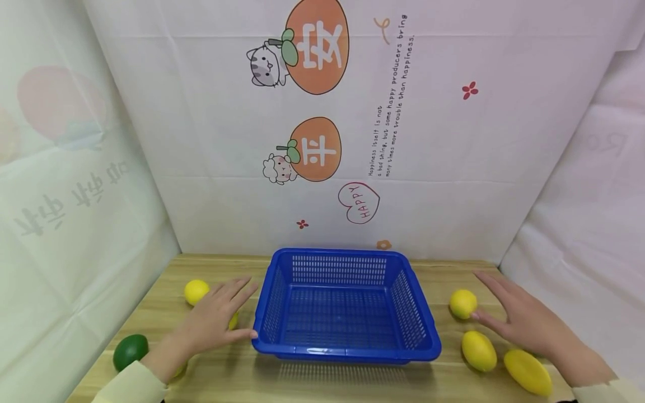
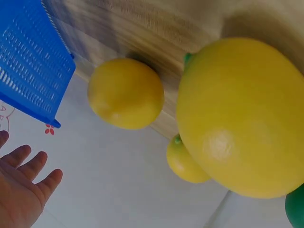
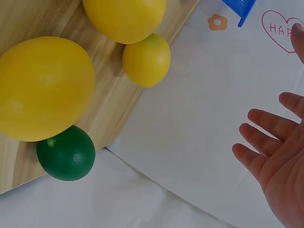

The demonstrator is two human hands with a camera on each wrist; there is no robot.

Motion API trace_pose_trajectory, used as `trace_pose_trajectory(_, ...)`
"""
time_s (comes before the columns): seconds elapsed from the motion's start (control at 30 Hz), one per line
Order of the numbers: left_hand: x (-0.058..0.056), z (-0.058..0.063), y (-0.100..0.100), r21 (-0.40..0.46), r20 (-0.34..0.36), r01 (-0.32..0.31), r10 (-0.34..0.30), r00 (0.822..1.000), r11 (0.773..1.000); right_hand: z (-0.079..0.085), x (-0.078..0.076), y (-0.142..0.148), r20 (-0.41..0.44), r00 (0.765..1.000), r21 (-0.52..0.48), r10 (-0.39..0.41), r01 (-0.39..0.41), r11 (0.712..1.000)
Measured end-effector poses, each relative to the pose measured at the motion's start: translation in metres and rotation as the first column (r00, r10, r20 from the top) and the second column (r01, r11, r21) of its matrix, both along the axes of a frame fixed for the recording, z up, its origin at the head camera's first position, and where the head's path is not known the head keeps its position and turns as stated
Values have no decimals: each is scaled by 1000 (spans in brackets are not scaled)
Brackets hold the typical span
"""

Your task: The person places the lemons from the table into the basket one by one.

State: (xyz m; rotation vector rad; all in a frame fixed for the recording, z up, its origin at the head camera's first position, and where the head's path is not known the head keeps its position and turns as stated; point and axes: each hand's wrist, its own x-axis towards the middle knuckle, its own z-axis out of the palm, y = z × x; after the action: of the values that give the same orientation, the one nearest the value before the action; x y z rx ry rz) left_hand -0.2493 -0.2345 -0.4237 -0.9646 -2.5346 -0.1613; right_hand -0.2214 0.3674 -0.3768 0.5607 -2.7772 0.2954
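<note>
Centrally, the blue basket (image 1: pixel 347 354) sits between the two hands (image 1: pixel 215 316) (image 1: pixel 526 313).

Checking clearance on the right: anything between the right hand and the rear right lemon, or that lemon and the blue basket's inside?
Nothing visible between the right hand and the rear right lemon. Toward the inside of the blue basket, only its right wall.

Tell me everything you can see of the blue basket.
The blue basket is rectangular and open-topped, plastic-looking, with slotted walls, a grid floor and a rounded rim. It stands upright and empty on the wood-grain tabletop, between the left hand and right hand. The left thumb overlaps its near-left corner in the head view; whether they touch is unclear.
</note>
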Motion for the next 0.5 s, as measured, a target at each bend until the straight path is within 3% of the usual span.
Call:
trace_pose_trajectory(0.17,5,-5,3,13,-61,53,-52,997,999,-4,6,2,3,1000,-23,-23,23,999)
trace_pose_trajectory(0.5,16,-14,10,37,-71,86,-84,994,996,-20,14,3,51,997,-53,-65,68,996)
